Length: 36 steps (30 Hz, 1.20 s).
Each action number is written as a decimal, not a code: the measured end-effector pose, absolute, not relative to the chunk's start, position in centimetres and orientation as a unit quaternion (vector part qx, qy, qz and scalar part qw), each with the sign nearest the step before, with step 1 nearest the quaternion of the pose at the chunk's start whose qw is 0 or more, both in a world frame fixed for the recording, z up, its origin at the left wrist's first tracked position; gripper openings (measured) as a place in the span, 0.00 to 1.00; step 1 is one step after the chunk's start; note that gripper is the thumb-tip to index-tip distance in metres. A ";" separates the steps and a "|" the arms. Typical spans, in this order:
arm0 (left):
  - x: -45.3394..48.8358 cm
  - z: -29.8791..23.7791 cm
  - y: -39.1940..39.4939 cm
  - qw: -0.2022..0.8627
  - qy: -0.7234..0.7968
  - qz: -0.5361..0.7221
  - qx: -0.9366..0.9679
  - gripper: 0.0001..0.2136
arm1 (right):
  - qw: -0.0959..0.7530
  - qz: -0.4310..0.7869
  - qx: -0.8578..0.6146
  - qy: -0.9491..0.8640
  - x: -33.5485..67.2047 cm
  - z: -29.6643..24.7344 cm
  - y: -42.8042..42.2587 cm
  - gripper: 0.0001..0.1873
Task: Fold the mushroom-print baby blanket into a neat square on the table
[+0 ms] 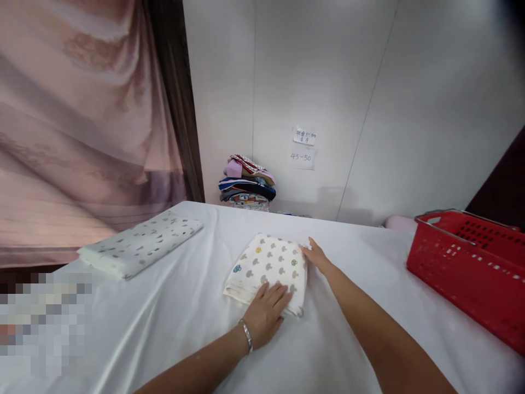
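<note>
A folded white cloth (274,262) printed with grey, yellow, blue and green motifs lies at the middle of the white-covered table (172,328). My left hand (266,311), with a silver bracelet at the wrist, rests flat on the cloth's near edge, its fingers stretched out. At the cloth's right far corner, my right hand (316,256) touches the side edge with its fingers apart. Part of the right hand's fingers is hard to make out against the cloth.
Another folded white cloth (143,243) with grey marks lies to the left. A red plastic basket (463,290) with a metal handle stands at the right. Beyond the table's far edge is a stack of folded fabrics (248,183). Pink curtains (90,126) hang at the left.
</note>
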<state>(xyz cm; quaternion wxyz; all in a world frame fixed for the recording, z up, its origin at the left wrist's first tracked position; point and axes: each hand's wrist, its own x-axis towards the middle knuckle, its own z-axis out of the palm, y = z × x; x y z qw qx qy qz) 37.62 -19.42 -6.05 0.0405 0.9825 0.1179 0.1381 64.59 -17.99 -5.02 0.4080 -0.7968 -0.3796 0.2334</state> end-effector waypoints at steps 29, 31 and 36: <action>34.3 -7.3 -16.3 0.285 0.217 0.295 0.886 0.27 | 0.351 0.057 -0.726 -0.588 60.2 -3.7 -34.4 0.15; 33.9 -6.9 -17.2 0.292 0.240 0.301 0.876 0.25 | 0.340 0.064 -0.698 -0.627 58.6 -3.6 -33.6 0.14; 33.8 -7.1 -18.6 0.261 0.252 0.318 0.876 0.19 | 0.292 0.024 -0.643 -0.708 56.2 -3.7 -32.0 0.11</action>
